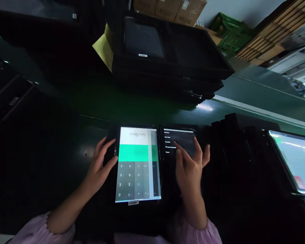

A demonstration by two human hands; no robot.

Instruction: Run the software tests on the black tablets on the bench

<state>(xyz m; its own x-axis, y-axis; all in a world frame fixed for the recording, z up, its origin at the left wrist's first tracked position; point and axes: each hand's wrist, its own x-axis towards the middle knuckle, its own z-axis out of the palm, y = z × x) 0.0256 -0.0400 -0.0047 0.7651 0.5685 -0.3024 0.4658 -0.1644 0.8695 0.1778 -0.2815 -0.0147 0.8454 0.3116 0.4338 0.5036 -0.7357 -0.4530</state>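
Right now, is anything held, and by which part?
The left hand touches the left edge of the lit tablet; whether it grips is unclear. The right hand holds nothing, pointing at the dark screen.

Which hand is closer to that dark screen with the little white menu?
Right. The right hand is over the dark screen; the left hand is farther off, at the left edge of the bright calculator screen.

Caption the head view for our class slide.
Left hand beside a lit calculator screen; right hand over a dark menu screen.
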